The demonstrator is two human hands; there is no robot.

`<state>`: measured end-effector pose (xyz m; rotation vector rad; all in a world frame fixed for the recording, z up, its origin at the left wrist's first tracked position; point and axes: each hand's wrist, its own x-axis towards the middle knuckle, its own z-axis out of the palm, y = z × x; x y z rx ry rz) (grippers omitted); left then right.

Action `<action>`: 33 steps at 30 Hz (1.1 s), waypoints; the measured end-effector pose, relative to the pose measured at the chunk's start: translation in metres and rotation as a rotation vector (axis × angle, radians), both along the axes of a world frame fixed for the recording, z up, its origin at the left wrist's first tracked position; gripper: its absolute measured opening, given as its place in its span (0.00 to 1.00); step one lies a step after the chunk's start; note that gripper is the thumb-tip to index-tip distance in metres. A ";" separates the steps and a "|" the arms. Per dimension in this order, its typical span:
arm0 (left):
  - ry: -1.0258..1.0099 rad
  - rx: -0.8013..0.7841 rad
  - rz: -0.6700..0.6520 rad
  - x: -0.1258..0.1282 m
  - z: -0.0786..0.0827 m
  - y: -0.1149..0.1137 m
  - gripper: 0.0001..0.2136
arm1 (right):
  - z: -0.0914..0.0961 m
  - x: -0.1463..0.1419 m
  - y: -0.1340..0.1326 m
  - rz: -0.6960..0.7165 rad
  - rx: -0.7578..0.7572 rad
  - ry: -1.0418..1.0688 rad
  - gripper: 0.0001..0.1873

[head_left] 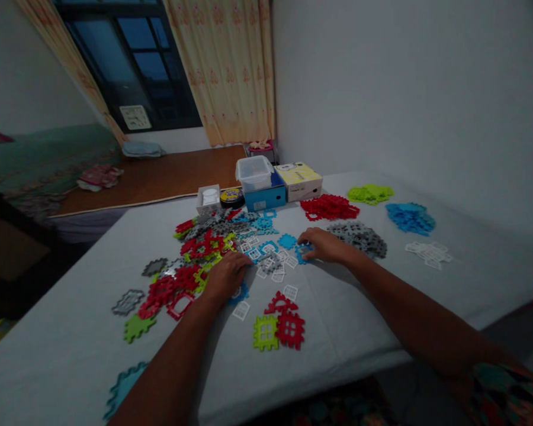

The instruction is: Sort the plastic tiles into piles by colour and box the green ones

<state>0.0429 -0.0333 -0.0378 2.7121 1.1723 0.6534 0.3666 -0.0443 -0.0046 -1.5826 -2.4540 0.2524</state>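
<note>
Right hand (323, 245) fingertips on blue tile (301, 252): flat, notched edge, window holes, lying on white tablecloth (359, 313) beside mixed pile (204, 245). Left hand (225, 277) palm-down on pile. Cannot tell whether either hand is grasping.

No words or numbers are clear enough to read. The yellow-topped box (298, 175) carries some dark print and the blue box (265, 197) has a small pale label on its front, but both are too small and blurred. The pale sheet (135, 117) on the window shows only faint marks.
</note>
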 end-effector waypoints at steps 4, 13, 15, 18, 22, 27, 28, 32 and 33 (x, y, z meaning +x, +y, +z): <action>0.006 0.006 -0.018 0.000 -0.001 0.000 0.13 | 0.008 0.008 -0.005 0.017 -0.021 0.174 0.10; 0.002 0.015 0.013 -0.004 -0.003 0.004 0.13 | 0.034 0.187 -0.011 -0.711 0.339 0.429 0.20; -0.004 0.023 0.016 -0.005 -0.004 0.006 0.12 | 0.026 0.238 -0.016 -0.920 0.363 0.292 0.18; -0.001 0.029 0.014 -0.005 -0.005 0.008 0.12 | 0.012 0.291 -0.026 -1.071 0.298 0.115 0.16; 0.008 0.021 0.004 -0.003 -0.003 0.005 0.13 | 0.013 0.294 -0.026 -1.070 0.361 -0.004 0.18; 0.012 0.010 0.010 0.000 0.000 -0.001 0.13 | 0.031 0.177 -0.008 -0.597 0.413 0.123 0.18; 0.013 0.009 0.014 0.000 0.001 -0.001 0.13 | 0.031 0.144 -0.005 -0.421 0.342 0.158 0.17; 0.017 0.004 0.019 0.000 0.004 -0.003 0.13 | 0.017 0.022 0.003 0.045 0.126 0.101 0.18; 0.017 0.002 0.020 0.000 0.005 -0.004 0.13 | 0.012 0.002 0.006 0.075 0.102 0.052 0.19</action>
